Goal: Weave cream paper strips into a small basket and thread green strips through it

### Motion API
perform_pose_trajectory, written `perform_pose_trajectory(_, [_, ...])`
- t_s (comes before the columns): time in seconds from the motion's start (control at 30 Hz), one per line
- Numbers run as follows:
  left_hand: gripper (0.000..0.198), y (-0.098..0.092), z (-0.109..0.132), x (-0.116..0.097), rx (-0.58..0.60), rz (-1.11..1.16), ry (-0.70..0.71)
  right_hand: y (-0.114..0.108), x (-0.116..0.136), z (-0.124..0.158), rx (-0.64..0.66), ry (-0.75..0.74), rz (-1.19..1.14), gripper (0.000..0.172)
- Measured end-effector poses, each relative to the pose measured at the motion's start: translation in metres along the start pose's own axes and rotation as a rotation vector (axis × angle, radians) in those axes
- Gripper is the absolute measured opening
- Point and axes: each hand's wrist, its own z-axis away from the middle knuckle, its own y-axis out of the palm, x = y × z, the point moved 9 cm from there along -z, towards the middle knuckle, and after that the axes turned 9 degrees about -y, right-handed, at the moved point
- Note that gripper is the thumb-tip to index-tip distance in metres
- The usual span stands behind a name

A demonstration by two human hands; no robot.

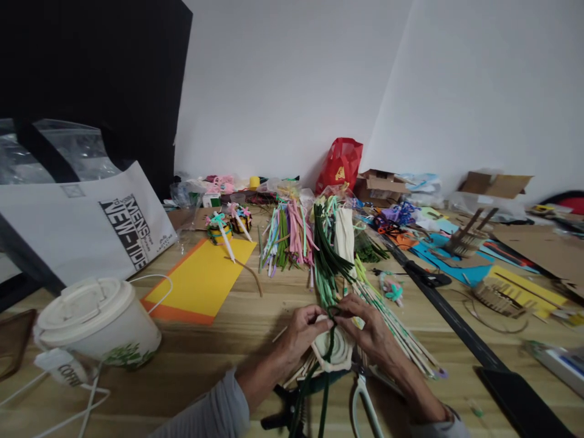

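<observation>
A small cream woven piece (pixel 332 353) with coiled rings lies at the near middle, between my hands. My left hand (pixel 303 334) pinches its upper left edge, where a dark green strand (pixel 325 389) crosses it and hangs toward me. My right hand (pixel 365 322) has thumb and fingers closed on the green strand at the upper rim. Behind the hands lie bundles of dark green strips (pixel 328 243), cream strips (pixel 345 240) and pink strips (pixel 298 234). White-handled scissors (pixel 362 401) and a black tool (pixel 285 407) rest below the piece.
A white lidded bucket (pixel 95 322) and a large white bag (pixel 91 225) stand at left. Yellow sheets (pixel 201 280) lie left of the strips. Long thin sticks (pixel 401 328), a black bar (pixel 447 310) and small woven baskets (pixel 499 295) are at right. A red bag (pixel 340 167) stands behind.
</observation>
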Motion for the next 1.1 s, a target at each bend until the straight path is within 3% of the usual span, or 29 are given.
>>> perform_pose_trajectory(0.17, [0.030,-0.007,-0.005,-0.002,0.044,0.177,-0.054,-0.017,-0.027,0.007,-0.253,0.223,-0.244,0.030])
perform_pose_trajectory(0.23, [0.033,-0.005,-0.005,-0.005,0.088,0.280,-0.083,-0.015,-0.036,0.010,-0.281,0.294,-0.291,0.035])
perform_pose_trajectory(0.37, [0.030,0.003,-0.002,-0.015,0.170,0.346,-0.069,0.009,-0.037,0.008,-0.165,0.343,-0.407,0.039])
perform_pose_trajectory(0.5, [0.026,0.010,0.001,-0.003,0.210,0.339,-0.157,0.027,-0.031,0.009,-0.149,0.372,-0.583,0.037])
perform_pose_trajectory(0.63, [0.029,0.011,0.002,0.005,0.217,0.335,-0.186,0.031,-0.033,0.011,-0.174,0.441,-0.674,0.040])
perform_pose_trajectory(0.9, [0.030,0.015,0.003,-0.006,0.268,0.266,-0.152,0.043,-0.042,0.020,-0.088,0.476,-0.745,0.036])
perform_pose_trajectory(1.1, [0.031,0.013,0.005,-0.005,0.256,0.245,-0.130,0.047,-0.054,0.024,-0.100,0.495,-0.794,0.034])
